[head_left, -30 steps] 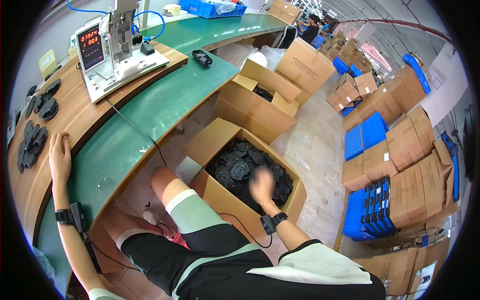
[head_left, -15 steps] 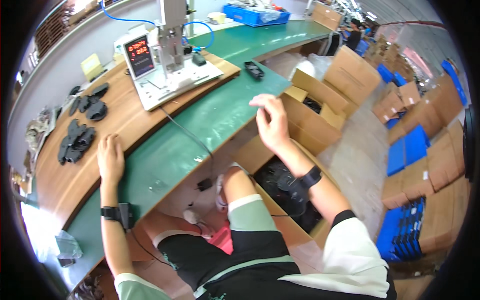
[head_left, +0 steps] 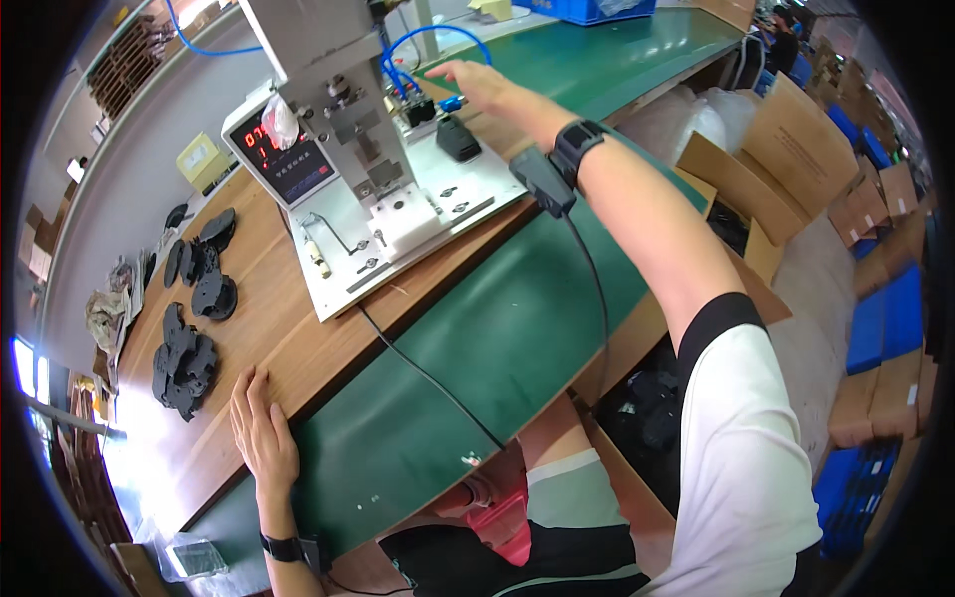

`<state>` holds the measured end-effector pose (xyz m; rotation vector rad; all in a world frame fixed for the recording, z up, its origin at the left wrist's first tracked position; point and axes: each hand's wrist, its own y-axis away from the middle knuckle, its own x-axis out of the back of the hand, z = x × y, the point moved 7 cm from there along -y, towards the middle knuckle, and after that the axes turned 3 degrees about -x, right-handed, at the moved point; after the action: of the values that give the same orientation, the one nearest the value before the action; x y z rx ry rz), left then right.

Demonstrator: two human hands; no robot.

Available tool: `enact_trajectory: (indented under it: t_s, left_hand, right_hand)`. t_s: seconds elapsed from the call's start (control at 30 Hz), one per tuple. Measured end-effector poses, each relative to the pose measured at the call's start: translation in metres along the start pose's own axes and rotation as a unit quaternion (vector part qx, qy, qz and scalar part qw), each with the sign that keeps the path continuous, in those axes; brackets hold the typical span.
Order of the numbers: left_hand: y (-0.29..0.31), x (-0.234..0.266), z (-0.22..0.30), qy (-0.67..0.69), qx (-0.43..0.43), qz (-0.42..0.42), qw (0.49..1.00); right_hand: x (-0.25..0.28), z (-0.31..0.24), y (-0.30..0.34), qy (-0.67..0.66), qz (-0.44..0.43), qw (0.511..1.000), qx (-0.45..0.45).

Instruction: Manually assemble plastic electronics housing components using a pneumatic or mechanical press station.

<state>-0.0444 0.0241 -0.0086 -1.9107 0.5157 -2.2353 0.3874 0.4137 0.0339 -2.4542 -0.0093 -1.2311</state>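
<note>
My left hand (head_left: 264,430) rests flat on the front edge of the wooden board (head_left: 298,338), fingers stretched out, holding nothing. Beyond its fingertips lie several dark grey curved parts (head_left: 184,363) in a heap. My right hand (head_left: 487,90) reaches past the right side of a bench press machine (head_left: 363,139), its fingers extended and seemingly empty. It is nearest to a blue air fitting (head_left: 453,103) and a black block (head_left: 458,137) on the machine's white base plate (head_left: 343,274). Whether it touches the machine is unclear.
A display box (head_left: 281,149) with red digits stands left of the press. A black cable (head_left: 428,376) crosses the green tabletop (head_left: 398,468). Open cardboard boxes (head_left: 796,149) stand on the right. A blue crate (head_left: 602,8) sits at the back; a plastic-wrapped item (head_left: 197,559) lies near left.
My right hand has moved forward and left, from above the table's front edge to beside the press. The left hand stays on the board's edge. The view has shifted closer to the machine.
</note>
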Motion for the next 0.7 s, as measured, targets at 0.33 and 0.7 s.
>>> enact_trajectory:
  t_s: [0.33,0.7]
  left_hand:
    - [-0.008,0.000,-0.002,0.012,0.012,-0.019,1.000]
    - [-0.004,0.000,-0.007,0.005,0.011,-0.006,1.000]
  right_hand:
    - [-0.043,0.030,-0.064,-0.125,-0.004,0.992,0.007]
    - [-0.025,-0.012,-0.053,0.007,0.009,0.992,0.126]
